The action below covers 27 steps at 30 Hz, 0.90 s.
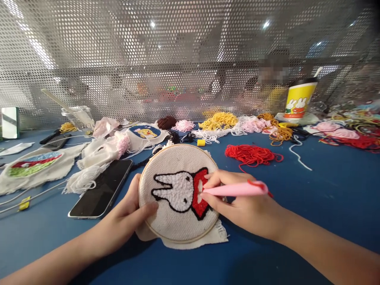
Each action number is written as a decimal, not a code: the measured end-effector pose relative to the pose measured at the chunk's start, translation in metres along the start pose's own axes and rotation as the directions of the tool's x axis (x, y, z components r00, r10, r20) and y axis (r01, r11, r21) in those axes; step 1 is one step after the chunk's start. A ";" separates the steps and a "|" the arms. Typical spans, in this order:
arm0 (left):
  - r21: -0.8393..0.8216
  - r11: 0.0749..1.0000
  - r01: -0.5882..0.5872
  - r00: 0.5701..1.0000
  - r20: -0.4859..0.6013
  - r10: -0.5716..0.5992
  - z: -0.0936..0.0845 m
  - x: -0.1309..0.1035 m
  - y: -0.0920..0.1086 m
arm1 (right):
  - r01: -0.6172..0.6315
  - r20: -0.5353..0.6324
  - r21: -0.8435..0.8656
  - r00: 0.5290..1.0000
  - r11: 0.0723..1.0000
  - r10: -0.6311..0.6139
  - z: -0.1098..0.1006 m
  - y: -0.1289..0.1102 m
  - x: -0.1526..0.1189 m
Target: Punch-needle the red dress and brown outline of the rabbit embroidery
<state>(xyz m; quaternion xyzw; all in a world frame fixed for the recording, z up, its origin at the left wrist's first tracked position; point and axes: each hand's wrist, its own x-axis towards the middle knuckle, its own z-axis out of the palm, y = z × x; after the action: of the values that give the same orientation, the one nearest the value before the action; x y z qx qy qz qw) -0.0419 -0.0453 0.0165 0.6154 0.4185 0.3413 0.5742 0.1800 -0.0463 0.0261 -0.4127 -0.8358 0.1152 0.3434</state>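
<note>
My left hand grips the left rim of a round embroidery hoop, thumb on the front and fingers hidden behind. Cream cloth stretched in the hoop bears a rabbit lying sideways, worked in white loops with a black outline and a red dress. Bare cloth shows in the middle of the red part. My right hand is closed around a pink punch needle, its tip at that bare patch. Red yarn comes out at the pen's back end. A red yarn bundle lies beyond my right hand.
A black phone lies left of the hoop, beside white yarn and finished cloth pieces. Yellow yarn and other bundles line the back, before a perforated metal screen. A yellow cup stands at back right.
</note>
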 end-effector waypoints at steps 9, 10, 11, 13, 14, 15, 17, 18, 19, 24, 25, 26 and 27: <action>0.237 0.962 -0.137 0.990 0.046 0.130 -0.003 -0.006 0.002 | 0.108 -0.008 -0.003 0.994 0.994 -0.108 -0.002 -0.007 -0.003; 0.245 0.959 -0.141 0.990 0.050 0.133 -0.002 -0.006 0.003 | 0.070 0.026 0.018 0.997 0.997 -0.070 -0.003 -0.009 -0.003; 0.246 0.959 -0.144 0.990 0.049 0.136 -0.002 -0.006 0.003 | 0.052 0.053 0.031 0.997 0.998 -0.053 -0.004 -0.011 -0.003; 0.244 0.959 -0.143 0.990 0.044 0.137 -0.002 -0.005 0.003 | 0.110 0.061 0.027 0.992 0.994 -0.112 0.001 -0.008 -0.003; 0.243 0.959 -0.143 0.990 0.042 0.137 -0.002 -0.005 0.003 | 0.145 0.047 -0.013 0.988 0.989 -0.144 0.005 -0.004 -0.004; 0.243 0.959 -0.145 0.989 0.042 0.139 -0.002 -0.004 0.003 | 0.195 0.004 -0.069 0.981 0.978 -0.196 0.011 0.000 -0.005; 0.251 0.956 -0.153 0.988 0.046 0.146 -0.002 -0.004 0.002 | 0.246 -0.048 -0.208 0.964 0.947 -0.261 0.021 0.009 -0.006; 0.257 0.953 -0.158 0.987 0.049 0.151 -0.003 -0.004 0.002 | 0.265 -0.074 -0.259 0.953 0.929 -0.293 0.025 0.013 -0.006; 0.263 0.951 -0.165 0.986 0.054 0.157 -0.003 -0.005 0.003 | 0.271 -0.088 -0.296 0.947 0.916 -0.308 0.027 0.014 -0.006; 0.243 0.958 -0.153 0.988 0.045 0.147 -0.001 -0.005 0.005 | 0.175 -0.073 -0.237 0.978 0.956 -0.197 0.017 0.004 -0.005; 0.224 0.966 -0.131 0.991 0.039 0.126 -0.001 -0.005 0.005 | 0.121 -0.078 -0.187 0.987 0.975 -0.137 0.013 0.001 -0.005; 0.199 0.974 -0.106 0.994 0.033 0.102 -0.001 -0.004 0.005 | 0.064 -0.087 -0.130 0.993 0.989 -0.076 0.011 -0.002 -0.005; 0.173 0.981 -0.084 0.996 0.027 0.081 -0.001 -0.003 0.005 | 0.011 -0.096 -0.067 0.995 0.998 -0.017 0.008 -0.003 -0.005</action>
<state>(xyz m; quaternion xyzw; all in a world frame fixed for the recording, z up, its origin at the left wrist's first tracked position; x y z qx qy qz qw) -0.0431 -0.0472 0.0219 0.6832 0.4152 0.3209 0.5078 0.1748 -0.0515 0.0187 -0.4230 -0.8244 0.0651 0.3702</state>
